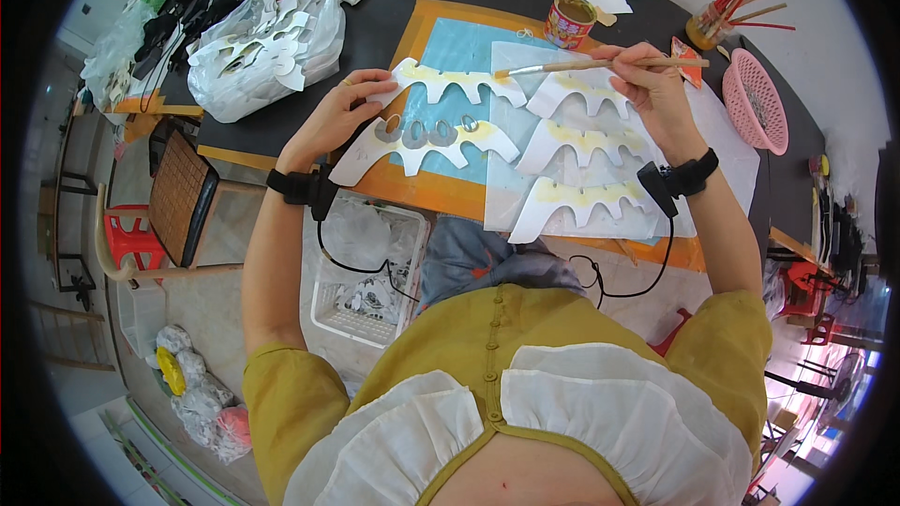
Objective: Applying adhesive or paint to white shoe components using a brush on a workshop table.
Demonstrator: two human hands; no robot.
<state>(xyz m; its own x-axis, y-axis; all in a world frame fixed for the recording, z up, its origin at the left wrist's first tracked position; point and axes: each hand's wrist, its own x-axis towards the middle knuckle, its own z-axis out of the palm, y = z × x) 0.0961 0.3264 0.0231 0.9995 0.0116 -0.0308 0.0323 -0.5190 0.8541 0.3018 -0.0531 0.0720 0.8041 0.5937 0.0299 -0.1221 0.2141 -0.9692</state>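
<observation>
My right hand (656, 94) grips a wooden-handled paintbrush (600, 65) whose bristle tip touches a white scalloped cut-out (457, 81) smeared with yellow glue. My left hand (349, 111) presses down the left end of that cut-out. Just below lies a second white cut-out (422, 142) with several grey oval pieces stuck on it. Three more glue-smeared white cut-outs (581, 145) lie on a clear plastic sheet to the right. All rest on a blue and orange mat (441, 189) on the dark table. An open glue tin (569, 21) stands behind.
A plastic bag of white cut-outs (267, 47) sits at the table's left. A pink basket (756, 98) and a jar of sticks (727, 14) are at the right. A white crate (367, 267) stands on the floor by my knees, a wooden chair (173, 201) to the left.
</observation>
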